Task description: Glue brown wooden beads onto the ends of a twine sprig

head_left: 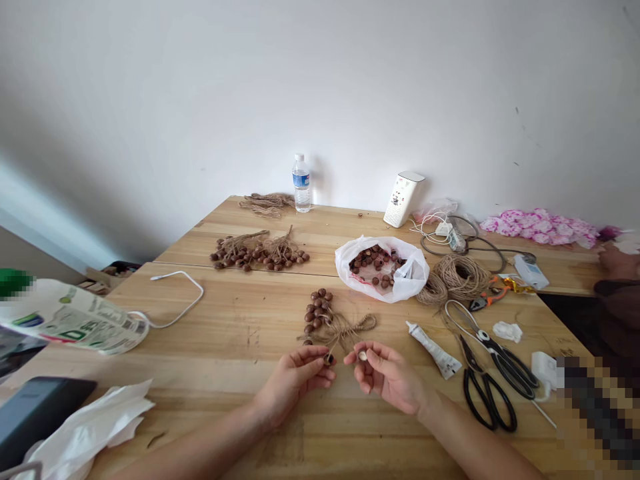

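Between its thumb and fingers, my left hand (300,375) pinches a small dark nutshell half (329,360) with a strand of twine running up from it. My right hand (389,377), a little apart on the right, grips another nutshell half (362,356) whose pale hollow side shows. Just beyond my hands lies a bundle of jute twine (345,328) with a loop at its right end. Round brown nuts (317,310) hang together on its left side. A white plastic bag (420,267) farther back holds many brown shells (383,280).
Finished-looking nut bunches (257,255) lie back left, near a water bottle (301,183). Right of my hands are a glue tube (434,350), black scissors (487,393), twine rolls (457,277) and pliers (487,299). Another person's sleeve (617,313) shows far right.
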Demonstrator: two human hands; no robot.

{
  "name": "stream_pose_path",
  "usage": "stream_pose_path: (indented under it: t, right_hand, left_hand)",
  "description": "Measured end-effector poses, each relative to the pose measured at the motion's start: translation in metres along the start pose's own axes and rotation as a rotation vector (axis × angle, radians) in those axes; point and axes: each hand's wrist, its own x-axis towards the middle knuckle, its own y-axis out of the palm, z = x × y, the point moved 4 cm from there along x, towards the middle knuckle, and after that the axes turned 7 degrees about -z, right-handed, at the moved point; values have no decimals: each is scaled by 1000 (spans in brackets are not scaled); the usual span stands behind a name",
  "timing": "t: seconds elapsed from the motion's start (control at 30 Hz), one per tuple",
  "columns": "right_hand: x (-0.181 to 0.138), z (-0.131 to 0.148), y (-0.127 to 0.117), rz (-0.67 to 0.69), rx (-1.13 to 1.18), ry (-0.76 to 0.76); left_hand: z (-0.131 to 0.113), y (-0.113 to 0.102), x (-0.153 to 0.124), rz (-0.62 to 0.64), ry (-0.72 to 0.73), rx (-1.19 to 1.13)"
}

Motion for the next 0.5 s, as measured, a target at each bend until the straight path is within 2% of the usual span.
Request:
stream_pose_path:
  t: [0.33,0.5]
  right_hand:
    - [2,-3,-5,-47,-219,-52]
    - [2,3,-4,-76,-528,-275]
  left_hand:
    - [0,1,-1,-5,4,5]
    - [0,1,-1,1,0,-5]
